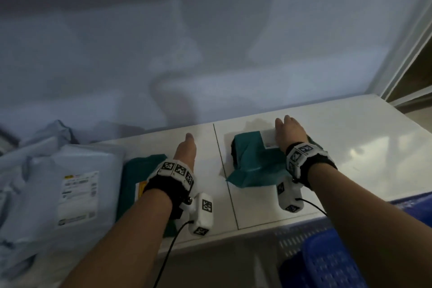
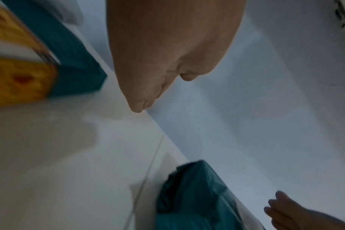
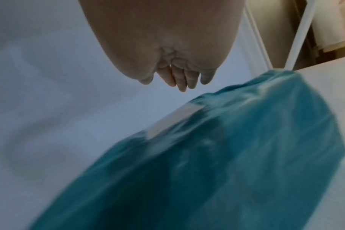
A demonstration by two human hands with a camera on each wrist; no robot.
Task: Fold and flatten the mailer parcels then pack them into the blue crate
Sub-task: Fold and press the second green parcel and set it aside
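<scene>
A folded teal mailer parcel (image 1: 254, 159) (image 3: 207, 155) (image 2: 193, 194) with a white label lies on the white table (image 1: 350, 138), right of its seam. My right hand (image 1: 291, 131) (image 3: 167, 46) (image 2: 286, 210) lies over the parcel's far right part with fingers straight; whether it touches is unclear. My left hand (image 1: 187, 149) (image 2: 167, 54) is held edge-on over bare table, fingers straight, holding nothing. A second teal parcel (image 1: 138, 177) (image 2: 75, 59) with a yellow label lies under my left wrist. The blue crate (image 1: 332, 262) stands below the table's front edge at lower right.
A heap of pale blue-grey mailers (image 1: 70, 182) with white labels fills the table's left end. A plain wall (image 1: 210, 54) runs right behind the table. A white door frame (image 1: 406, 58) stands at the far right.
</scene>
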